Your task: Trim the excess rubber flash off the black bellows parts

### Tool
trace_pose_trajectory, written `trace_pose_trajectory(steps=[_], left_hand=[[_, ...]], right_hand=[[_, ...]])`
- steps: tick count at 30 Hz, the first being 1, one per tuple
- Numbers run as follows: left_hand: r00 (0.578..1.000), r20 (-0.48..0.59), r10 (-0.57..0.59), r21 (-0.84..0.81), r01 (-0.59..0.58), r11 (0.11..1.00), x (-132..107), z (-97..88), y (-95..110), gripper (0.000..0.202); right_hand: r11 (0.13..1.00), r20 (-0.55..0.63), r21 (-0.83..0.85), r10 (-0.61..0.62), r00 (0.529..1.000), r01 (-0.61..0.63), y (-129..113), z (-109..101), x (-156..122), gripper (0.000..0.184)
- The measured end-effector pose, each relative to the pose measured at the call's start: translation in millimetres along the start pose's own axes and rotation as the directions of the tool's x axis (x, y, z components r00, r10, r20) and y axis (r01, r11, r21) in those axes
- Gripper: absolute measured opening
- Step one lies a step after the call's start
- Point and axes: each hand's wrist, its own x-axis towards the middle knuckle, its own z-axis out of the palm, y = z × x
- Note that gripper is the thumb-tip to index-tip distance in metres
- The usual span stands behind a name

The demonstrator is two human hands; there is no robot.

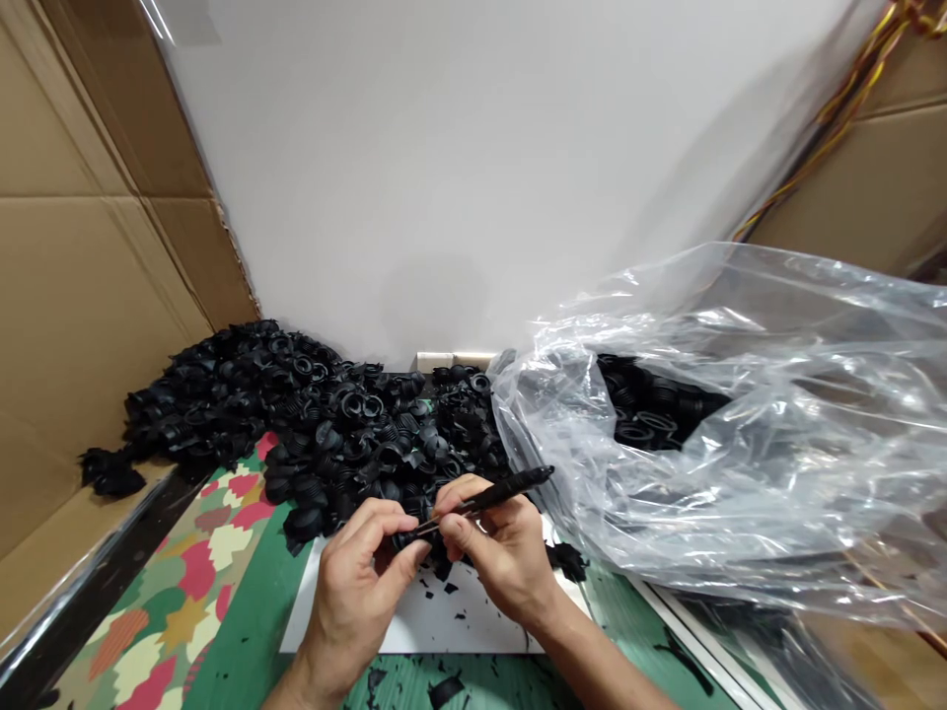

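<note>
My left hand pinches a small black ribbed rubber part over a white sheet. In my right hand is a slim tool with a black handle, its end slanting up to the right. Its thin metal tip meets the rubber part between my two hands; whether the tip is a blade I cannot tell. Most of the rubber part is hidden by my left fingers. Black scraps lie on the sheet below.
Behind my hands spreads a heap of black rubber pieces. At the right, a clear plastic bag holds more black ribbed parts. Cardboard stands at the left. A patterned strip lies on the green surface.
</note>
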Motion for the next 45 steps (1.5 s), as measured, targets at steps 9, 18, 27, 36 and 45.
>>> trace_pose_trajectory(steps=[9, 18, 27, 36, 45], left_hand=[[1.0, 0.024, 0.013, 0.017, -0.014, 1.0, -1.4, 0.2, -3.5, 0.004], [0.998, 0.024, 0.055, 0.041, -0.056, 0.998, -2.0, 0.6, -1.1, 0.003], [0.993, -0.001, 0.118, 0.065, -0.117, 0.991, -1.3, 1.3, -4.1, 0.007], [0.994, 0.019, 0.103, 0.071, -0.105, 0.992, -2.0, 0.5, -4.4, 0.004], [0.996, 0.028, 0.087, 0.057, -0.089, 0.994, -1.7, 0.6, -5.2, 0.001]], right_hand=[[0.99, 0.038, -0.099, -0.096, 0.995, 0.099, 2.3, -0.2, -1.3, 0.014], [0.98, 0.002, 0.121, 0.161, 0.987, -0.16, 3.0, 2.8, -0.1, 0.027], [0.882, 0.01, 0.336, 0.346, 0.938, -0.329, 0.0, -2.6, 7.9, 0.035], [0.945, -0.005, 0.177, 0.279, 0.96, -0.274, 3.1, -1.4, 3.3, 0.032], [0.994, 0.028, -0.05, 0.096, 0.995, -0.095, 1.3, 1.9, -1.3, 0.016]])
